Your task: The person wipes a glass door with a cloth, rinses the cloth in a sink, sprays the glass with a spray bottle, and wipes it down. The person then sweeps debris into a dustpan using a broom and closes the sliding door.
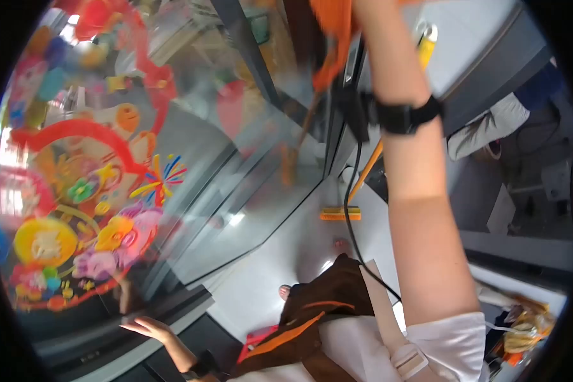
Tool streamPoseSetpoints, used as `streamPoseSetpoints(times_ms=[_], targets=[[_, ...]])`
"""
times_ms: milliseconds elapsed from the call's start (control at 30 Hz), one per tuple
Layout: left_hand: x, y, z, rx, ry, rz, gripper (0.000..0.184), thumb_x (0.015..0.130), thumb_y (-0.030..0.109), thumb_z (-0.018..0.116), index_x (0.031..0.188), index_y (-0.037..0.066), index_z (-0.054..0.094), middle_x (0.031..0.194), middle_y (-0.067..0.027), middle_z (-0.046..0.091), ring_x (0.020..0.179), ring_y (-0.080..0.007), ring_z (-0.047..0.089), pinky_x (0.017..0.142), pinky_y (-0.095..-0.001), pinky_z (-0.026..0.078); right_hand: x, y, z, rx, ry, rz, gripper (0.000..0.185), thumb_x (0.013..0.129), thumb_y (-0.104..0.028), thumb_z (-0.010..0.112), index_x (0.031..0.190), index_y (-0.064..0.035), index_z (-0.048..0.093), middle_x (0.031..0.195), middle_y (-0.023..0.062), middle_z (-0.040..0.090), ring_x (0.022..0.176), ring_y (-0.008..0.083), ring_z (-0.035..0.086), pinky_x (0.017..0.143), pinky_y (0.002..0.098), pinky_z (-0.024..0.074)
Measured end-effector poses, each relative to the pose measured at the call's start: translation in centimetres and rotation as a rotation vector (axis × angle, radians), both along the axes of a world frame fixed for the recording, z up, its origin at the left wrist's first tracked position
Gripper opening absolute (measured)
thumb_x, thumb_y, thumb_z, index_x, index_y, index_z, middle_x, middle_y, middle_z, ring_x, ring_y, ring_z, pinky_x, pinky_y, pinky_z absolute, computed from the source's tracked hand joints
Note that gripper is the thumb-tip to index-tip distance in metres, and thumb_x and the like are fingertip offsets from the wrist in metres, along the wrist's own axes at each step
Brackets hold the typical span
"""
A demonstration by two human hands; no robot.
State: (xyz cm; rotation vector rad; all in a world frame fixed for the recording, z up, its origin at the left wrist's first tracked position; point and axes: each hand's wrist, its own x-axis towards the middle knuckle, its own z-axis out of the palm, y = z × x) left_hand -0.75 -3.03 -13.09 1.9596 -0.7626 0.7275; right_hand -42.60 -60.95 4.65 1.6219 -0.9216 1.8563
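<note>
an orange cloth (pixel 335 39), blurred, lies at the top of the view just left of the raised right hand (pixel 368 9), on the side toward the stickered glass panel (pixel 216 213); its long axis runs roughly along the forearm, tapering toward the dark frame. the right hand is the nearer one; its fingers are cut off or smeared, so i can't tell whether they are closed on the cloth. the left hand (pixel 148 327) is low on the other side, open with fingers spread out, well apart from the cloth and near the lower part of the glass; whether it touches is unclear. a black cable (pixel 357 223) trails from near the right wristband (pixel 406 118) down past the forearm, with the broom head (pixel 340 214) on the floor (pixel 251 277) behind it. a yellow handle (pixel 427 52) stands right of the raised arm, and farther right is another person's trouser leg (pixel 490 126).
</note>
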Motion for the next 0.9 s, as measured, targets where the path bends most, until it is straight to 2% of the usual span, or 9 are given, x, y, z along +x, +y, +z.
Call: streamPoseSetpoints(times_ms=[167, 267, 333, 433, 500, 567, 600, 700, 900], targets=[[2.0, 1.1, -7.4, -0.116, 0.363, -0.306, 0.047, 0.094, 0.030, 0.047, 0.118, -0.010, 0.041, 0.118, -0.0169, 0.048, 0.103, -0.0200, 0.046, 0.096, -0.0354, 0.033, 1.2, 4.5, -28.8, 0.501, -0.024, 0.008, 0.050, 0.084, -0.029, 0.050, 0.124, -0.0003, 0.044, 0.124, 0.0195, 0.047, 0.113, 0.0350, 0.046, 0.096, 0.0484, 0.0346], [2.2, 2.4, -8.4, -0.016, 0.412, -0.227, 0.054, 0.091, 0.038, 0.050, 0.118, -0.009, 0.041, 0.117, -0.0175, 0.049, 0.105, -0.0219, 0.047, 0.096, -0.0365, 0.035, 1.8, 9.5, -37.4, 0.732, 0.036, 0.052, 0.049, 0.084, -0.029, 0.050, 0.124, -0.0008, 0.044, 0.124, 0.0189, 0.047, 0.113, 0.0344, 0.046, 0.096, 0.0481, 0.0348], [1.2, 0.7, -8.5, 0.011, 0.427, -0.340, 0.064, 0.088, 0.045, 0.055, 0.119, -0.008, 0.038, 0.120, -0.0197, 0.048, 0.108, -0.0251, 0.048, 0.097, -0.0378, 0.036, 1.6, 9.2, -36.4, 0.723, 0.081, 0.050, 0.049, 0.084, -0.030, 0.050, 0.124, -0.0011, 0.045, 0.124, 0.0186, 0.048, 0.113, 0.0340, 0.047, 0.096, 0.0479, 0.0350], [6.1, 4.5, -12.7, 0.280, 0.377, -0.416, 0.071, 0.083, 0.055, 0.054, 0.116, -0.007, 0.045, 0.121, -0.0157, 0.049, 0.108, -0.0238, 0.048, 0.096, -0.0379, 0.036, 1.0, 6.0, -25.7, 0.467, 0.085, 0.016, 0.049, 0.084, -0.030, 0.050, 0.124, -0.0015, 0.045, 0.124, 0.0180, 0.048, 0.113, 0.0334, 0.047, 0.096, 0.0475, 0.0352], [7.4, 4.7, -16.4, 0.254, 0.429, -0.482, 0.072, 0.083, 0.058, 0.052, 0.114, -0.007, 0.047, 0.120, -0.0151, 0.050, 0.108, -0.0233, 0.049, 0.095, -0.0377, 0.036, 0.9, 4.4, -19.2, 0.260, 0.051, -0.003, 0.049, 0.084, -0.030, 0.050, 0.124, -0.0019, 0.045, 0.124, 0.0177, 0.048, 0.113, 0.0329, 0.047, 0.096, 0.0473, 0.0354], [7.8, 5.4, -19.9, 0.215, 0.477, -0.539, 0.074, 0.083, 0.060, 0.050, 0.113, -0.007, 0.049, 0.119, -0.0145, 0.051, 0.107, -0.0228, 0.049, 0.095, -0.0376, 0.037, 0.9, 3.8, -19.3, 0.144, 0.009, -0.033, 0.048, 0.084, -0.030, 0.050, 0.123, -0.0022, 0.046, 0.124, 0.0173, 0.048, 0.113, 0.0325, 0.047, 0.095, 0.0471, 0.0355], [7.8, 5.2, -22.3, 0.008, 0.623, -0.546, 0.071, 0.084, 0.059, 0.048, 0.113, -0.006, 0.050, 0.118, -0.0141, 0.052, 0.107, -0.0232, 0.050, 0.095, -0.0375, 0.037, 0.9, 3.4, -21.6, 0.117, -0.009, -0.045, 0.048, 0.084, -0.030, 0.050, 0.123, -0.0023, 0.046, 0.124, 0.0171, 0.048, 0.113, 0.0323, 0.047, 0.095, 0.0469, 0.0356], [5.7, 2.7, -24.6, -0.084, 0.480, -0.385, 0.071, 0.083, 0.060, 0.049, 0.116, -0.004, 0.049, 0.122, -0.0134, 0.049, 0.110, -0.0247, 0.048, 0.096, -0.0386, 0.036, -0.1, 2.0, -35.3, 0.158, -0.075, -0.080, 0.048, 0.084, -0.030, 0.051, 0.123, -0.0028, 0.046, 0.124, 0.0166, 0.049, 0.113, 0.0317, 0.047, 0.095, 0.0466, 0.0358], [0.8, -5.6, -23.6, -0.326, 0.242, -0.203, 0.072, 0.081, 0.061, 0.050, 0.121, 0.001, 0.047, 0.128, -0.0119, 0.044, 0.115, -0.0276, 0.043, 0.099, -0.0408, 0.034, 1.3, 4.7, -72.9, 0.521, -0.261, -0.036, 0.047, 0.084, -0.030, 0.051, 0.123, -0.0037, 0.047, 0.124, 0.0155, 0.049, 0.113, 0.0305, 0.048, 0.095, 0.0459, 0.0362]])
